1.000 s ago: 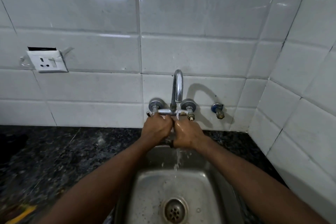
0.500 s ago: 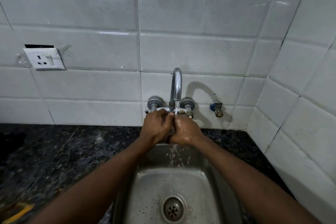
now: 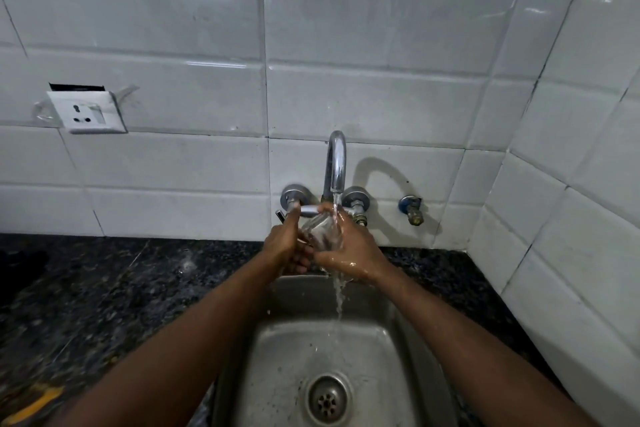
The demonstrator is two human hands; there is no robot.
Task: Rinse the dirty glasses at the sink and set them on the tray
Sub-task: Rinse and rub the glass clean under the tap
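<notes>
A clear glass (image 3: 320, 231) lies tilted between my two hands under the running chrome tap (image 3: 336, 163). My left hand (image 3: 284, 242) grips its left side, thumb up near the tap's crossbar. Wet and curled round the right side of the glass is my right hand (image 3: 349, 250). Water streams over the glass and my right hand, then falls into the steel sink (image 3: 277, 357). No tray is in view.
A dark speckled stone counter (image 3: 104, 305) flanks the sink on both sides. White tiled walls meet in a corner at the right. A wall socket (image 3: 88, 113) sits at the left, a small valve (image 3: 412, 210) right of the tap. Something yellow (image 3: 31, 404) lies at the bottom left.
My hands have parted a little, so the glass shows between them now. The view has shifted slightly downward relative to the tap.
</notes>
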